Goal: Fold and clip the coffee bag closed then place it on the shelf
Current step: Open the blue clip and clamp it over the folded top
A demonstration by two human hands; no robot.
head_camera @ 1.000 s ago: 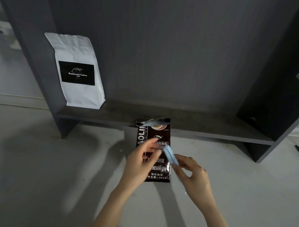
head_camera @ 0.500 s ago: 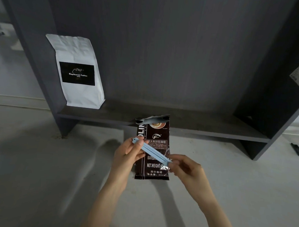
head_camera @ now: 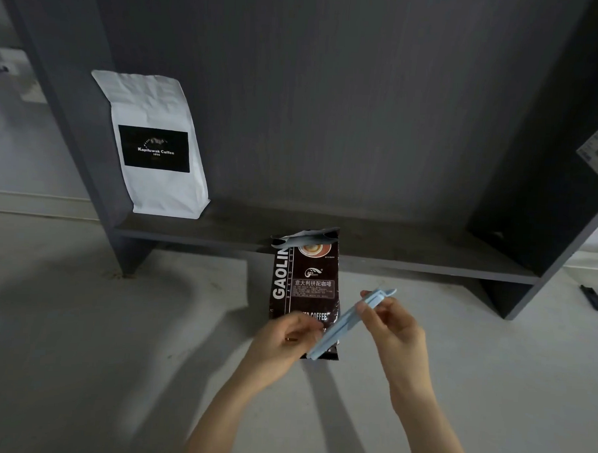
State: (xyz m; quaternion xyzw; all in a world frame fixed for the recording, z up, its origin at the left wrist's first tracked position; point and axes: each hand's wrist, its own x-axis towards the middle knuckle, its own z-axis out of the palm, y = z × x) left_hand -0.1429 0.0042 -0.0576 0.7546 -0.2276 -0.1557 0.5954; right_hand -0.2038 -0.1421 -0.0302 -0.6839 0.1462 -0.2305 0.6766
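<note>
A dark brown coffee bag [head_camera: 309, 281] stands upright on the floor, its torn silver top open, leaning against the front edge of the low grey shelf [head_camera: 375, 253]. In front of the bag I hold a long pale blue bag clip [head_camera: 346, 326] slanting up to the right. My right hand [head_camera: 394, 328] pinches its upper end. My left hand [head_camera: 284, 342] holds its lower end, just in front of the bag's lower half. Both hands hide the bag's bottom print.
A white coffee bag [head_camera: 157, 148] with a black label stands at the left end of the shelf, against the side panel. The shelf's dark right wall [head_camera: 550, 168] carries a sticker. A small black object [head_camera: 594, 299] lies on the floor at far right.
The clip has swung round: its upper end went from the left to the right, now raised in my right hand. My left hand dropped to the clip's lower end. The bag stayed put.
</note>
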